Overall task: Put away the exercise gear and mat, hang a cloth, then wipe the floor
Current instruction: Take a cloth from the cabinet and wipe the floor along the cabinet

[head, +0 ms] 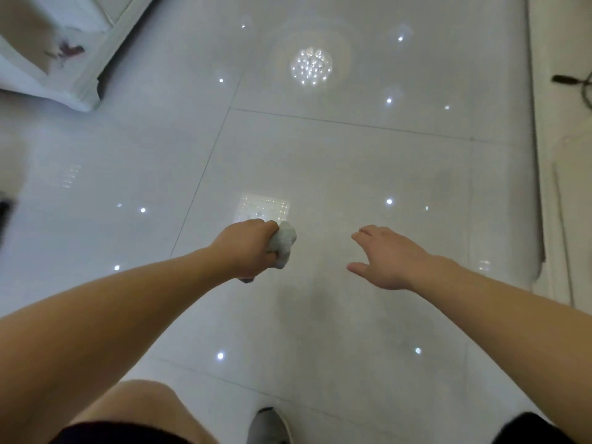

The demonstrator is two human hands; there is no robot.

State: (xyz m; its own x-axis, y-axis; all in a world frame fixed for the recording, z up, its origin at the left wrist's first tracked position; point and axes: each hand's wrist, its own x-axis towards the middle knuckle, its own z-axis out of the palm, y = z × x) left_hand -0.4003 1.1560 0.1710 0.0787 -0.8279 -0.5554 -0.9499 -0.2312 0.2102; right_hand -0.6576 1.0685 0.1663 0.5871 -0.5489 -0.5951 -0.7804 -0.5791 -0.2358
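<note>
Two bare arms are stretched forward and down over the floor (352, 155) in the head view. A crumpled white cloth (284, 242) is clenched in the left hand (246, 248), whose fingers (266, 225) are curled tightly round it. A bulge of fabric shows on the thumb side and a small scrap below the wrist; whether the cloth touches the tiles cannot be told. The right hand (389, 257) is held apart from it, palm down, its fingers released and spread, with nothing grasped. Ceiling lights are mirrored in the glossy pale tiles. A pale piece of furniture (64, 43) is seen at the upper left, a dark cable (573, 80) at the right edge, and a bare knee (137, 408) and a grey shoe (269, 426) at the bottom.
</note>
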